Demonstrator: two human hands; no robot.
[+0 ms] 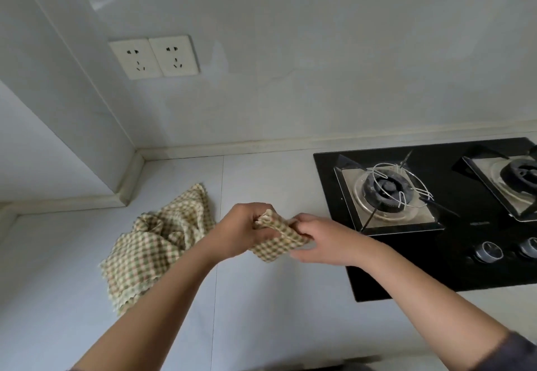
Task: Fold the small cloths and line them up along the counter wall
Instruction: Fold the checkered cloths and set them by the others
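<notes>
A small checked cloth [277, 240], beige with green and pink squares, hangs bunched between my two hands above the white counter. My left hand [247, 229] grips its upper left end. My right hand [319, 238] pinches its right side, fingers closed on the fabric. A loose heap of the same checked cloth [154, 242] lies crumpled on the counter to the left, partly hidden by my left forearm. How many cloths the heap holds cannot be told.
A black gas hob [436, 219] with two burners and knobs takes up the counter's right side. The counter wall [261, 109] runs behind, with a raised strip [232, 146] at its foot and two sockets [155, 56]. A wall corner juts out at the left.
</notes>
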